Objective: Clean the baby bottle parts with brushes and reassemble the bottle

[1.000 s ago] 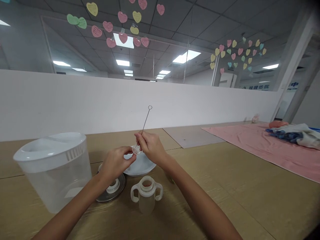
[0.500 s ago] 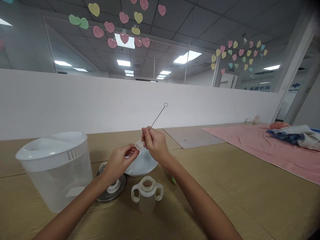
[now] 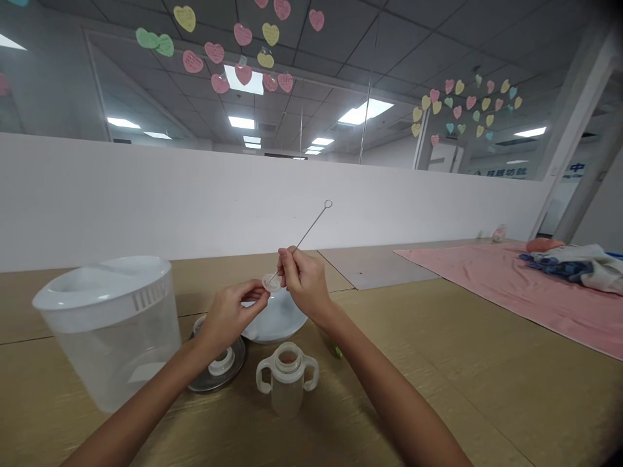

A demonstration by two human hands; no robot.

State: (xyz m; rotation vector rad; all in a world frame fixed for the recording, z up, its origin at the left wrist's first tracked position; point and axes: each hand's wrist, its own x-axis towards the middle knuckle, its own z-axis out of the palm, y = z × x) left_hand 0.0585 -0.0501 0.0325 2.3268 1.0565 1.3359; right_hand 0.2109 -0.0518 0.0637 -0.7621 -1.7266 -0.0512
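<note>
My left hand (image 3: 239,310) pinches the rim of a small clear baby bottle nipple (image 3: 270,283). My right hand (image 3: 304,279) is closed on a thin wire brush (image 3: 313,225), whose looped end points up and to the right. The brush's lower end reaches into the nipple; its bristles cannot be made out. Below both hands a baby bottle (image 3: 287,383) with two handles stands upright, its mouth uncovered. Behind it sits a pale bowl (image 3: 275,321), partly covered by my hands. A metal plate (image 3: 237,368) carries a white ring (image 3: 221,363), partly behind my left forearm.
A large lidded plastic container (image 3: 111,331) stands at the left. A pink cloth (image 3: 487,285) covers the table's right side, with folded clothes (image 3: 574,263) on it. A white wall (image 3: 233,201) runs along the back. Something small and green (image 3: 337,352) shows beside my right forearm.
The brush's looped end has shifted slightly to the right, and the nipple is turned a little more towards me. Both hands keep their grip.
</note>
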